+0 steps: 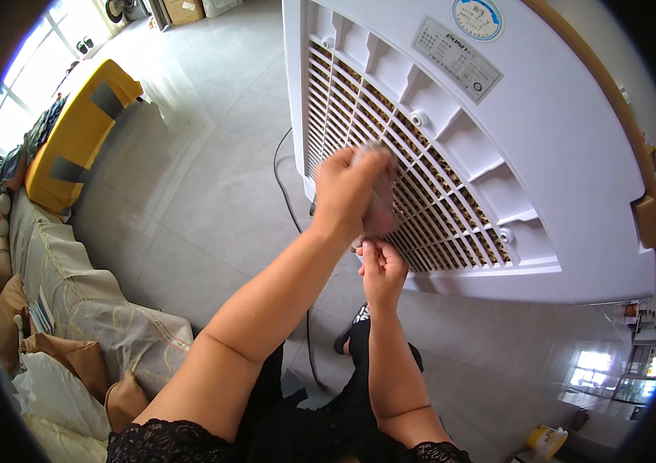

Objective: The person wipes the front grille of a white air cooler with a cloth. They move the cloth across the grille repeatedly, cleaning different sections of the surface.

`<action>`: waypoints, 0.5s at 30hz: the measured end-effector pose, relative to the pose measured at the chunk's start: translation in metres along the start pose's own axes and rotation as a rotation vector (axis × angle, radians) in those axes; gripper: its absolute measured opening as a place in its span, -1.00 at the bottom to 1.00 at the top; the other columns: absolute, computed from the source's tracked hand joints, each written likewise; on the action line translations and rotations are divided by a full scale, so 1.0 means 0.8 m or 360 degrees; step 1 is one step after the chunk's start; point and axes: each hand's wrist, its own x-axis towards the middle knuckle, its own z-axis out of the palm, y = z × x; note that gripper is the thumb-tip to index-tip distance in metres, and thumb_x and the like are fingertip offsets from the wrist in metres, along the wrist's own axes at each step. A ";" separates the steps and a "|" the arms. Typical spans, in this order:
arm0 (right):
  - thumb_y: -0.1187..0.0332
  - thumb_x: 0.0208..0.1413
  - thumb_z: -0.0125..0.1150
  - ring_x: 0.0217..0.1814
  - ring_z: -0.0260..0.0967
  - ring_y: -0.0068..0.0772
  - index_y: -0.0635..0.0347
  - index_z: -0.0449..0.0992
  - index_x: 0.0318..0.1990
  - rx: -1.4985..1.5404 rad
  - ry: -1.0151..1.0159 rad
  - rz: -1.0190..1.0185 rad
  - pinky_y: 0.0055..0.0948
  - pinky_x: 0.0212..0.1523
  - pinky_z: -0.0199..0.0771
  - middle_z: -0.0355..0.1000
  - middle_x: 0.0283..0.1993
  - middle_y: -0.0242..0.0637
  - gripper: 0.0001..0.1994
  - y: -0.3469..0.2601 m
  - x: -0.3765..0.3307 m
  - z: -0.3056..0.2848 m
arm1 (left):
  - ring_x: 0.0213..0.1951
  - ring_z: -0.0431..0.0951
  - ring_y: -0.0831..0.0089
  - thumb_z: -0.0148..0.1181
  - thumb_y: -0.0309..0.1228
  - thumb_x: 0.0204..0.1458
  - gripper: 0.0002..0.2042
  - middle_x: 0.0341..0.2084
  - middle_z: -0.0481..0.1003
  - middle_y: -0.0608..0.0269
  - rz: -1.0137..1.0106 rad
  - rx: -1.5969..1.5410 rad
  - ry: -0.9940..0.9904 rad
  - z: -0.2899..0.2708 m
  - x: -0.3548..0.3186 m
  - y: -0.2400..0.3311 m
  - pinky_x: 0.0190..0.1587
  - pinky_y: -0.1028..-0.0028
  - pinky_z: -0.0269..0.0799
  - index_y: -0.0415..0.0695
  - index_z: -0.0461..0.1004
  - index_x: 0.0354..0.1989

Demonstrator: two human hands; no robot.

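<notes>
A large white appliance, which looks like an air cooler, fills the upper right, its slatted grille facing me. Brown honeycomb-like material shows behind the slats. My left hand is closed round a pinkish-grey cloth, blurred by motion, in front of the grille's left part. Just below it, my right hand is pinched at the grille's lower left edge. Whatever its fingertips hold is too small to make out. A round blue-and-white sticker and a grey label plate sit above the grille.
A black cable runs down the grey tiled floor beside the appliance. To the left stand a cloth-covered sofa with bags and a plush toy, and a yellow piece of furniture. A yellow tub is at lower right.
</notes>
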 end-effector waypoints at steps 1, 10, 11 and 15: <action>0.41 0.18 0.18 -0.63 0.30 -0.69 0.34 0.56 -0.29 0.0016 0.0022 0.0039 -0.62 -0.62 0.32 0.51 -0.50 -0.37 -0.86 -0.005 0.000 0.003 | -0.64 0.44 0.54 0.19 -0.47 -0.06 -0.89 -0.63 0.48 0.24 -0.0008 -0.0157 0.0063 0.003 0.010 0.009 -0.58 0.53 0.38 -0.28 0.49 -0.49; 0.43 0.13 0.22 -0.63 0.34 -0.61 0.32 0.53 -0.38 -0.0155 -0.0065 -0.0155 -0.59 -0.59 0.32 0.50 -0.53 -0.36 -0.88 0.019 0.000 -0.002 | -0.53 0.49 0.52 0.22 -0.50 -0.08 -0.85 -0.52 0.52 0.19 -0.0315 0.0586 -0.0406 -0.015 -0.013 0.019 -0.45 0.53 0.45 -0.35 0.51 -0.37; 0.44 0.12 0.23 -0.63 0.33 -0.63 0.30 0.53 -0.39 -0.0228 -0.0061 -0.0144 -0.58 -0.58 0.32 0.47 -0.56 -0.40 -0.89 0.017 -0.001 -0.001 | -0.54 0.48 0.52 0.20 -0.50 -0.09 -0.86 -0.53 0.51 0.20 -0.0311 0.0494 -0.0405 -0.023 -0.010 0.023 -0.47 0.52 0.45 -0.35 0.51 -0.40; 0.46 0.10 0.24 -0.63 0.30 -0.65 0.29 0.53 -0.40 -0.0014 0.0019 0.0059 -0.59 -0.58 0.31 0.43 -0.60 -0.43 -0.91 -0.008 -0.002 0.010 | -0.55 0.48 0.55 0.20 -0.46 -0.03 -0.86 -0.53 0.51 0.18 -0.0022 0.0055 -0.0309 -0.017 0.003 0.037 -0.52 0.56 0.42 -0.32 0.50 -0.40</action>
